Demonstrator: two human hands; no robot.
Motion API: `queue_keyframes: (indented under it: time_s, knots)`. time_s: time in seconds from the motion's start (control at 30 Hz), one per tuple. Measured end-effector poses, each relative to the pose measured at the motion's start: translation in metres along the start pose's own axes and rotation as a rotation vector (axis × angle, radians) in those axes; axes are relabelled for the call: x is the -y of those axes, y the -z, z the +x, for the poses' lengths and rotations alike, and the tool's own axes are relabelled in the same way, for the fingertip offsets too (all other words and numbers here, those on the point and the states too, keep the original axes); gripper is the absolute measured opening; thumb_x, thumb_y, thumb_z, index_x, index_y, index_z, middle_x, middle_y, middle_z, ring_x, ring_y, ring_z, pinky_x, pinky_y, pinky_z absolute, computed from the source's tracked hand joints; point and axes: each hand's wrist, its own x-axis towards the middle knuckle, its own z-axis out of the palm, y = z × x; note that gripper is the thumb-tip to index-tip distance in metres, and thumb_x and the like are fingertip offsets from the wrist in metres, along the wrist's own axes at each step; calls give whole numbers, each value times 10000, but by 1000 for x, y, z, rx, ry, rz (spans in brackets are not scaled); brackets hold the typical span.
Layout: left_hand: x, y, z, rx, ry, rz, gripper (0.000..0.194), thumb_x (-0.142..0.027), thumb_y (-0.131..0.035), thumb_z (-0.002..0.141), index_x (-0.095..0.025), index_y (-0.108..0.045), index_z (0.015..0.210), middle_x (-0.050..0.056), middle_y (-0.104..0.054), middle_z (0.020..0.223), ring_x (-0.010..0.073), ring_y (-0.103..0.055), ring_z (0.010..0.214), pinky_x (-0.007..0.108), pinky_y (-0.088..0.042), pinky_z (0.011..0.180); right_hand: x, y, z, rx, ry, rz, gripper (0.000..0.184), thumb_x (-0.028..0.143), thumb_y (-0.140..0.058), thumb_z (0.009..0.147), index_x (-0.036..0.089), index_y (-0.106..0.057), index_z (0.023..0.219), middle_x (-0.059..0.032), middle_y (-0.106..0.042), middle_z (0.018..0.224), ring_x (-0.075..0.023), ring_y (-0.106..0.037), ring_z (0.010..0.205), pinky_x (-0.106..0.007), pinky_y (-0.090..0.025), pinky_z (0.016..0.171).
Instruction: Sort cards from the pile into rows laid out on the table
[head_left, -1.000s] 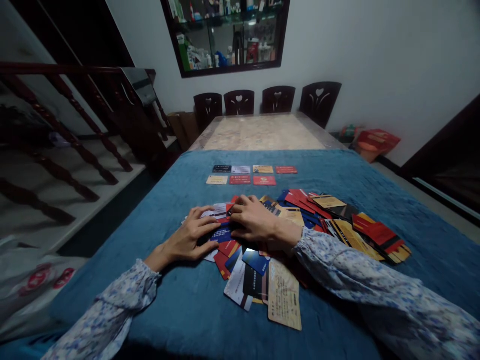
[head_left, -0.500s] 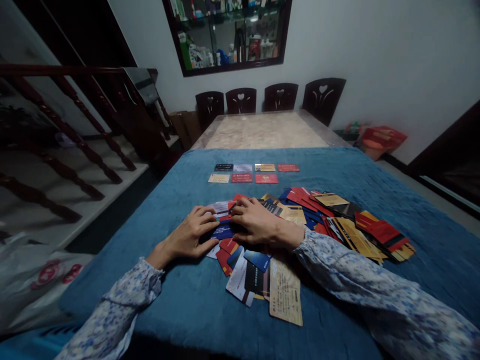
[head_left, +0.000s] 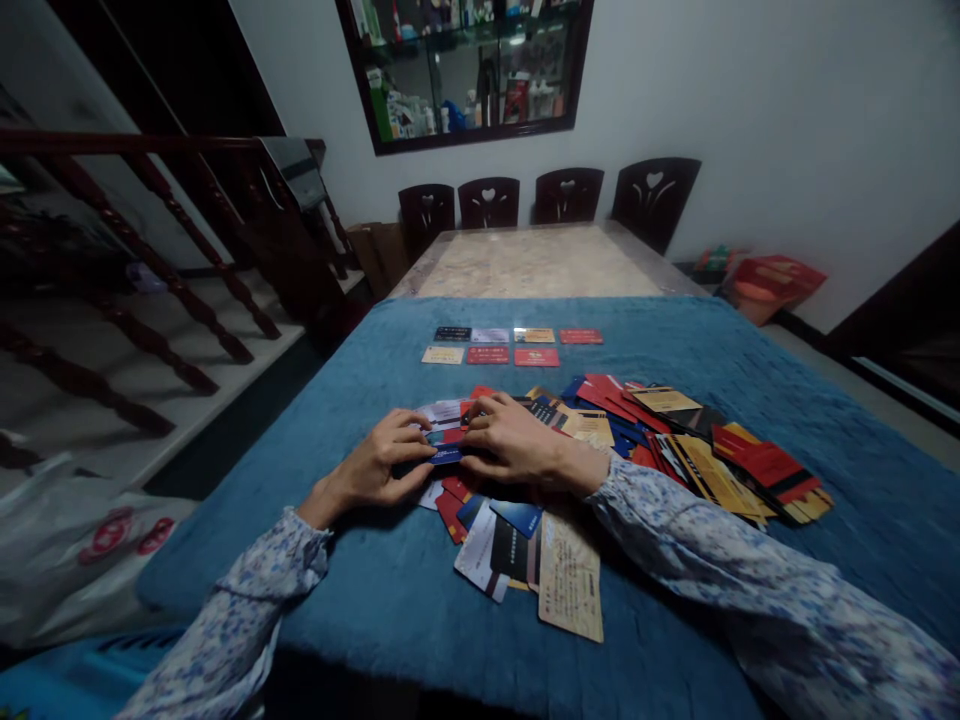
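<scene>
My left hand [head_left: 388, 458] and my right hand [head_left: 514, 440] face each other over the near part of a heap of cards. Between them is a dark blue card [head_left: 447, 456] with white print, its left end at my left fingers and its right end at my right fingers. It looks tilted up from the heap. Under and around my hands lie red, white and black cards. Toward me are a shiny blue card [head_left: 517, 516], a white card with a dark stripe [head_left: 478, 552] and a beige card [head_left: 570, 590]. My right hand hides part of the heap.
Beyond my hands, seven or so cards, several in all, form two rows; a red one [head_left: 537, 357] ends the nearer row. More mixed cards [head_left: 709, 470] lie to the right. A blue cloth [head_left: 360, 610] covers the near table. Plastic bags [head_left: 90, 560] stand at left.
The blue card between my hands has tilted, so its printed face shows narrower. Both hands stay at its ends. The whole view has shifted slightly.
</scene>
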Motion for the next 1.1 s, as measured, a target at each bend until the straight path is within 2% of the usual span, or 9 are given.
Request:
queue_keyframes:
  time_s: [0.17, 0.37, 0.6, 0.73, 0.97, 1.1]
  knots:
    - [6, -4, -2, -72, 45, -30, 190, -166, -574, 962, -199, -759, 983, 54, -750, 819, 230, -681, 979, 420, -562, 893, -3, -1, 2, -66, -26, 18, 336, 316, -478, 1052, 172, -766, 956, -123, -753, 987, -234, -540, 1004, -400, -354, 914]
    - [17, -12, -4, -114, 124, 6, 205, -190, -536, 993, -179, -741, 1000, 78, -749, 906, 218, -682, 985, 378, -577, 867, -6, -4, 5, -77, -137, 22, 258, 245, -525, 1040, 165, -746, 934, -104, -731, 942, -196, -552, 902, -351, -353, 832]
    - [24, -18, -2, -176, 72, -15, 195, -143, -557, 975, -168, -724, 1072, 76, -752, 914, 211, -686, 958, 368, -585, 846, -6, -6, 5, -80, -219, -2, 160, 174, -571, 992, 189, -729, 1010, -92, -731, 975, -210, -555, 935, -341, -338, 824]
    - [26, -20, -2, -193, 59, -8, 188, -126, -571, 967, -162, -726, 1067, 76, -758, 905, 213, -693, 964, 372, -591, 844, -6, -6, 5, -44, -239, -5, 187, 135, -577, 961, 196, -721, 1062, -93, -735, 1013, -233, -551, 998, -360, -337, 851]
    - [23, -20, -1, -205, 102, -6, 186, -134, -568, 963, -153, -739, 1034, 88, -757, 918, 216, -700, 982, 373, -602, 834, -7, -9, 4, -72, -313, -5, 352, 169, -632, 932, 211, -650, 1281, -120, -721, 1176, -266, -551, 1095, -370, -353, 857]
    - [18, -21, 2, -245, 142, -18, 177, -137, -577, 962, -155, -750, 995, 96, -755, 936, 218, -705, 1005, 378, -602, 859, -10, -9, 1, -86, -315, 19, 289, 288, -664, 945, 188, -674, 1217, -117, -731, 1149, -268, -533, 1062, -361, -343, 814]
